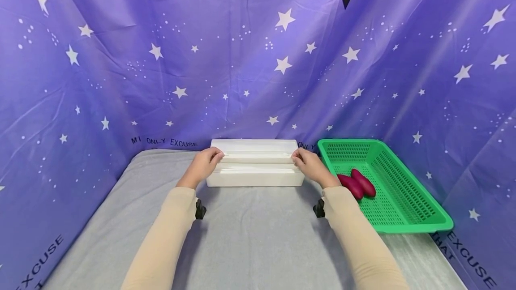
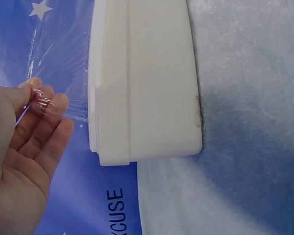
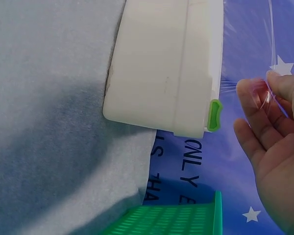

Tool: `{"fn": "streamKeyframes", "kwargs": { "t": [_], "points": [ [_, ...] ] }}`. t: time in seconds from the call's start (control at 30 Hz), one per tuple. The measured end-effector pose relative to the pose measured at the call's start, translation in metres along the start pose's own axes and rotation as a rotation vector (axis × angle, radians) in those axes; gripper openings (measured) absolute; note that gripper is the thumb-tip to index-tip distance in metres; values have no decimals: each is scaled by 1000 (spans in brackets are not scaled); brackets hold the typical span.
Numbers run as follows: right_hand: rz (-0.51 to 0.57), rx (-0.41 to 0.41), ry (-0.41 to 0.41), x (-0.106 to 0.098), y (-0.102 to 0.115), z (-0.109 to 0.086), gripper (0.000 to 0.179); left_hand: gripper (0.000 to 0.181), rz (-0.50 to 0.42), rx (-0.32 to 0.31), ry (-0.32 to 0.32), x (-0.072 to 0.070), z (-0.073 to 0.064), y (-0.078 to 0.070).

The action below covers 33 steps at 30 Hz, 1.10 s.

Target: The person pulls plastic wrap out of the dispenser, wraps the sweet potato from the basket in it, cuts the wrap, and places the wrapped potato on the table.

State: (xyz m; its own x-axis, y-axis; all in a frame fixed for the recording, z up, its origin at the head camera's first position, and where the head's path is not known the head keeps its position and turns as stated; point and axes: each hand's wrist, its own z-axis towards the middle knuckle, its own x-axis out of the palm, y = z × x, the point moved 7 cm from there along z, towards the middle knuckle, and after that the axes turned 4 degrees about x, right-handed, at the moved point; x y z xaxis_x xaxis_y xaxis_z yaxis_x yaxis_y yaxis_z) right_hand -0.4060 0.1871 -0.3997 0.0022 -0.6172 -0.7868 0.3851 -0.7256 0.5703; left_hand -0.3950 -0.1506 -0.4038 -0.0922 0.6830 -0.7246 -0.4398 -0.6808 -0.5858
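Note:
A white cling film dispenser [image 1: 255,179] sits on the cloth-covered table, its long side toward me. Clear cling film [image 2: 59,58] stretches out from its edge. My left hand [image 1: 204,164] pinches one corner of the film between thumb and index finger at the dispenser's left end, the other fingers loosely bent. At the right end, my right hand [image 1: 312,166] pinches the other corner, where the film [image 3: 247,44] bunches at the fingertips. A green slider [image 3: 214,115] shows at the dispenser's right end in the right wrist view.
To the right stands a green plastic basket [image 1: 407,228] holding two purple-red sweet potatoes [image 1: 364,183], partly behind my right sleeve. Grey cloth [image 1: 254,236] covers the table. A purple curtain [image 1: 242,66] with white stars hangs close behind the dispenser and along both sides.

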Motion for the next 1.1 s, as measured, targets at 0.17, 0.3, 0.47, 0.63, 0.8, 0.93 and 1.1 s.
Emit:
{"fn": "streamKeyframes", "kwargs": {
  "t": [0.17,0.3,0.47,0.63,0.8,0.93,1.1],
  "points": [
    [20,0,-3,-3,1,0,10,23,-21,-5,-12,-4,-1,-2],
    [27,-10,-21,-9,6,-1,12,23,-28,31,-47,-9,0,-6],
    [26,-27,-42,-16,12,0,14,23,-45,53,-67,-16,1,-9],
    [22,-44,-60,-19,13,2,12,26,-71,32,-56,-20,1,-10],
    [36,-45,-79,-22,15,1,11,26,-74,37,-59,-24,1,-14],
    [58,-55,-95,-28,19,1,12,24,-66,65,-82,-30,1,-21],
    [47,-72,-138,-37,24,0,14,22,-57,96,-110,-39,1,-30]
  ]
}}
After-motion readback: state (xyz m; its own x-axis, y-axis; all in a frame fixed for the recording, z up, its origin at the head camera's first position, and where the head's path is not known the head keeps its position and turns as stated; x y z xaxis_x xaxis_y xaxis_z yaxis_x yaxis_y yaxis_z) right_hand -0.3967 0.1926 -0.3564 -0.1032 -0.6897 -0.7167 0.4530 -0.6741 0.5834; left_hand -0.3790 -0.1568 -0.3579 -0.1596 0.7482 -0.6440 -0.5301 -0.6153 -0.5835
